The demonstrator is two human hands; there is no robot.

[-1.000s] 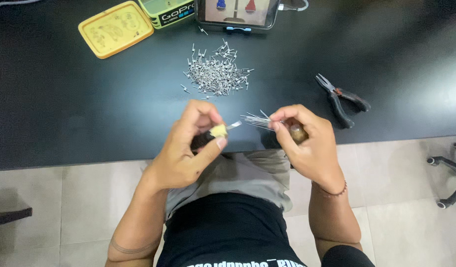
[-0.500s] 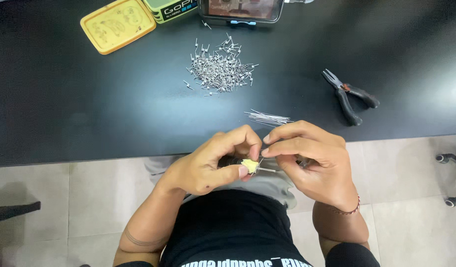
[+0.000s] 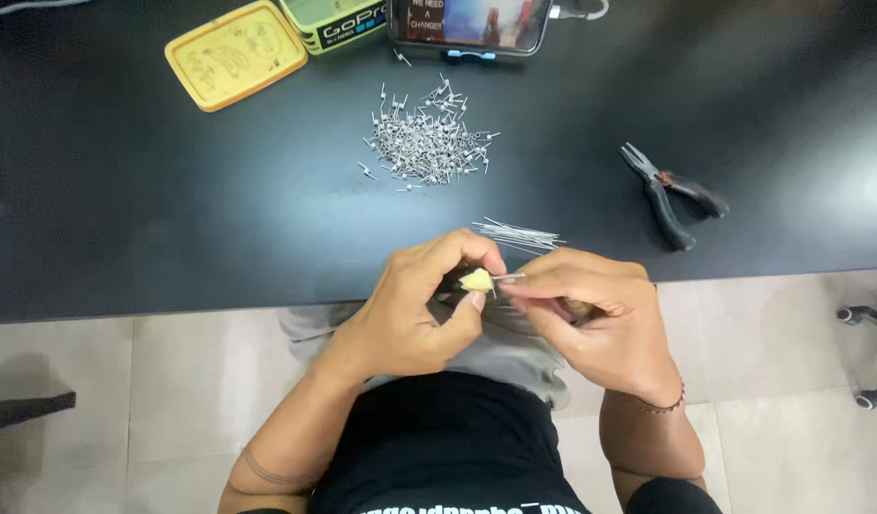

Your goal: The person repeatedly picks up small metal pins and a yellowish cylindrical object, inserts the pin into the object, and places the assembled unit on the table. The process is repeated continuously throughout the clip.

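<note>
Glossy black tabletop (image 3: 172, 219), shiny metal pins (image 3: 427, 143), matt yellow plastic lid (image 3: 235, 53)

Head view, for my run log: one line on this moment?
left hand pinches yellow piece | right hand holds thin wire | pliers on table

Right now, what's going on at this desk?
A person seated at a black table holds their hands together at its near edge. The left hand pinches a small yellow piece, and the right hand holds a thin metal wire to it. On the table lie a bundle of straight wires, a pile of small coiled wire bits, black-handled pliers, a yellow tin and a phone.
</note>
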